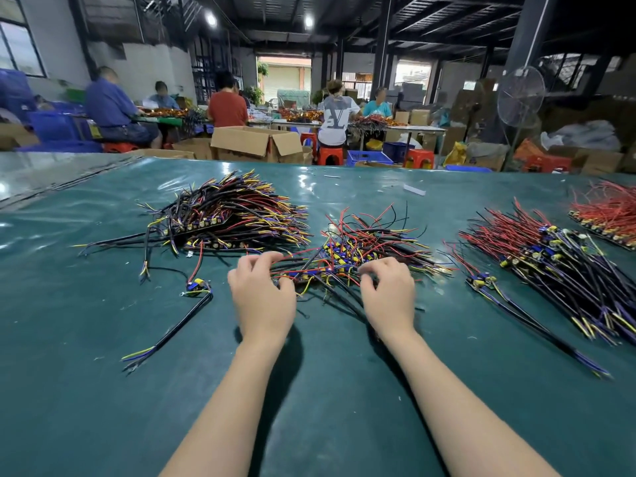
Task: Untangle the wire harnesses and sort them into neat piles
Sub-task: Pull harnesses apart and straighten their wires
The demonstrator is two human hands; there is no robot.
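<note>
Curled fingers (255,262) of left hand (263,296), right hand (388,292), apparently pinching tangled harnesses (364,244) at near edge.

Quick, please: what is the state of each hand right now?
Left hand: pinches wires of the middle tangle.
Right hand: fingers curled into the same tangle, pinching wires.

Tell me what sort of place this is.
Most likely a factory assembly floor: piles of wire harnesses lie on a green-covered table, other workers sit at tables of similar wires, and open cardboard boxes stand on the floor.
</note>
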